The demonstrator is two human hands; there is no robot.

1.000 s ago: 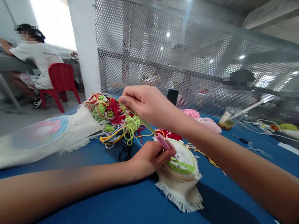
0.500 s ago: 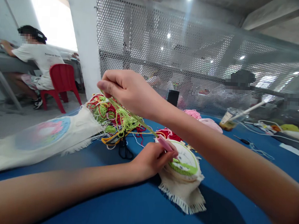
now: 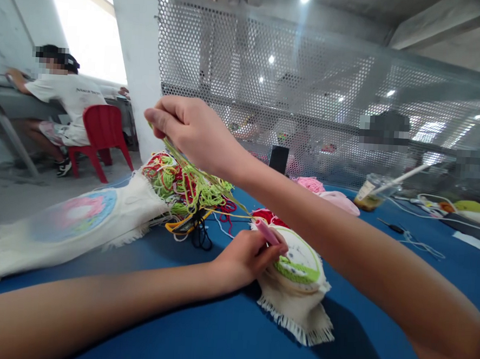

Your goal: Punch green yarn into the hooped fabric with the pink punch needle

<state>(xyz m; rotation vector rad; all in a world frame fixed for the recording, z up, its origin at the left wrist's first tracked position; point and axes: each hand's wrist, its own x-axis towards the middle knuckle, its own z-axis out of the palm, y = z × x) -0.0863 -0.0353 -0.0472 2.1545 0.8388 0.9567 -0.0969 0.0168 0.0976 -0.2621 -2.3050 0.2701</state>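
I pinch lime-green yarn (image 3: 194, 185) taut in my right grip (image 3: 190, 130), my left grip (image 3: 245, 258) closed on a pink plastic needle (image 3: 266, 232) at the wooden hoop (image 3: 319, 274)

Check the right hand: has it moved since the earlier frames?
Yes: the right hand has moved up and left, from right of the yarn heap to directly above it.

Head-worn view, facing forward and down

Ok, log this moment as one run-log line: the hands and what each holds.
left hand: pink punch needle at embroidery hoop | right hand: raised, pinching green yarn
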